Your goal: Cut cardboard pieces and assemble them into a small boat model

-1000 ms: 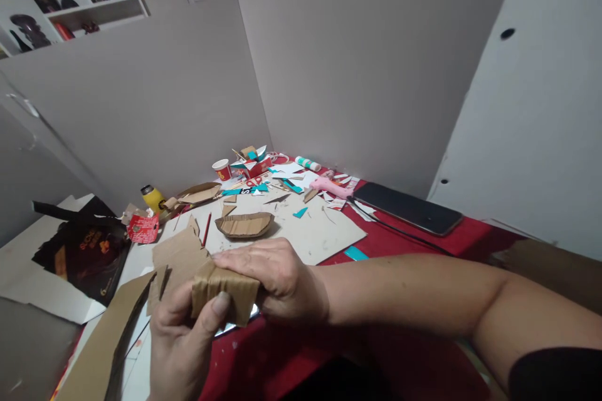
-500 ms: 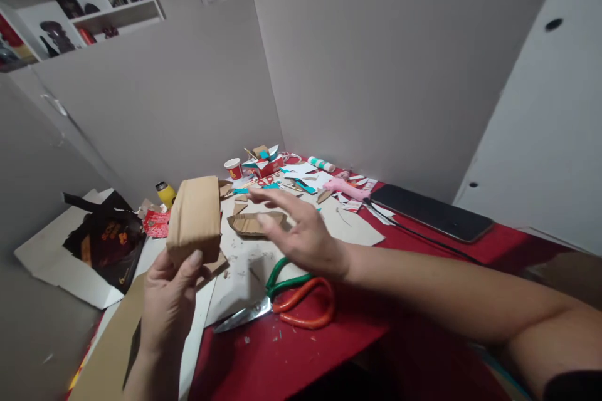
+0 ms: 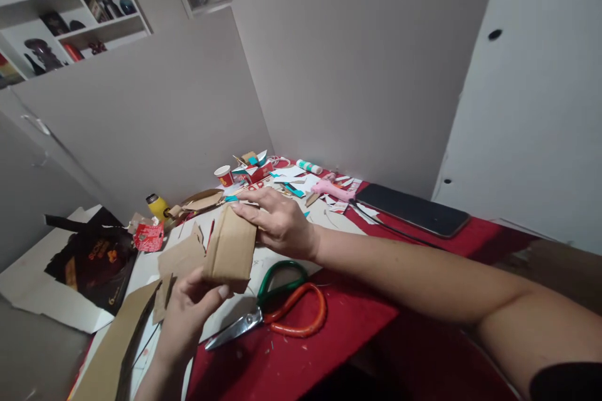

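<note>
A small folded cardboard box [image 3: 231, 247] is raised over the table, tilted. My left hand [image 3: 188, 307] grips its lower left end, thumb on the near edge. At the box's upper right side, my right hand [image 3: 285, 225] has closed, thumb and fingers against the cardboard; some fingertips are hidden behind it. Just below the box lie scissors [image 3: 258, 316] with one green and one orange handle, blades pointing left. Flat cardboard pieces [image 3: 181, 257] rest left of the box.
A pink glue gun [image 3: 333, 189] with a black cord lies beside a dark flat slab [image 3: 414, 208]. Paper scraps, a paper cup [image 3: 224, 175] and a yellow bottle [image 3: 157, 207] stand farther back. Torn black packaging [image 3: 98, 257] is at left.
My right hand has come down from the air onto the box. The box has moved right and tilted, carried by my left hand. The view has shifted slightly.
</note>
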Tool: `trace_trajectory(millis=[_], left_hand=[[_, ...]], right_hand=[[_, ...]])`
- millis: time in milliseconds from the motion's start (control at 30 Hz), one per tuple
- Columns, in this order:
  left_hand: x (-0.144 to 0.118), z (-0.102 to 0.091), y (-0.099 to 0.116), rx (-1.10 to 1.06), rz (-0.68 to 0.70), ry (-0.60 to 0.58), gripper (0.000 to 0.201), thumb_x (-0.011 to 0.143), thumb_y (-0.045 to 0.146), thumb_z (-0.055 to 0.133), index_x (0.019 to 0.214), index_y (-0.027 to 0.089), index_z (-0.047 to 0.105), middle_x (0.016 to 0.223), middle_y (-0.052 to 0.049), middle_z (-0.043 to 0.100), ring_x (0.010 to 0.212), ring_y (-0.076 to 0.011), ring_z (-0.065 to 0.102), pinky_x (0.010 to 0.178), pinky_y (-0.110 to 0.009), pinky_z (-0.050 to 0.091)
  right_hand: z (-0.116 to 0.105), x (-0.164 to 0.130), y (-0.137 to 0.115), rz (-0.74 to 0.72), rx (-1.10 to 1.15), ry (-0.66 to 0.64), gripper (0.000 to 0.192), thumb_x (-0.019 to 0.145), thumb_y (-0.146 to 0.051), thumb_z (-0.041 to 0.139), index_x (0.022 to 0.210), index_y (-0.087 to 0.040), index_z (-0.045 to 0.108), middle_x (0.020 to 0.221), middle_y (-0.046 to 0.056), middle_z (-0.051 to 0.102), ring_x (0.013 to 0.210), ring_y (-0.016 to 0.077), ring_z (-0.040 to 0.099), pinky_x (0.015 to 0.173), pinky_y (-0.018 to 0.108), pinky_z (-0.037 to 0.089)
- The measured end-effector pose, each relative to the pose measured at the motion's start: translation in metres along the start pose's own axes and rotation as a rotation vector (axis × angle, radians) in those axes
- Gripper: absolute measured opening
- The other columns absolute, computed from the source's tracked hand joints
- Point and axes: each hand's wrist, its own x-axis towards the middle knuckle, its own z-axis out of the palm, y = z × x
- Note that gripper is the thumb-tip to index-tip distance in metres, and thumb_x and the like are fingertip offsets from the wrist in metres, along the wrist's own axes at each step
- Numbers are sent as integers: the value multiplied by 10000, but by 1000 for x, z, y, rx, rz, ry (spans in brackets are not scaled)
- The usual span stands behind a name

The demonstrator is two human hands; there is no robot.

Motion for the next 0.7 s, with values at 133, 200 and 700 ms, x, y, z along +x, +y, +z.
trace_trajectory(millis=[133,200,700], left_hand=[[1,-5,-2,144,13,-108,179,735,291,755,875,183,785,919,-86,770,926,-265,687,822,-335,524],[2,-8,-4,211,74,-141,157,746,282,746,865,187,783,963,-85,763,998,-288,666,857,-359,512],[-11,-14,6,-6,1,-128,477,695,480,760,1061,176,734,950,-109,726,906,-281,646,753,-315,520]], right_hand=[[5,-3,-6,-32,29,-38,258,886,-124,493,1103,-89,626,1002,157,713,901,231,652,781,372,552],[8,-5,-11,-1,126,-49,239,875,-90,467,1037,-89,643,931,141,730,833,208,670,736,337,553],[1,3,-10,-190,243,-7,176,929,-118,487,1035,-102,627,940,140,723,859,183,670,729,318,560]])
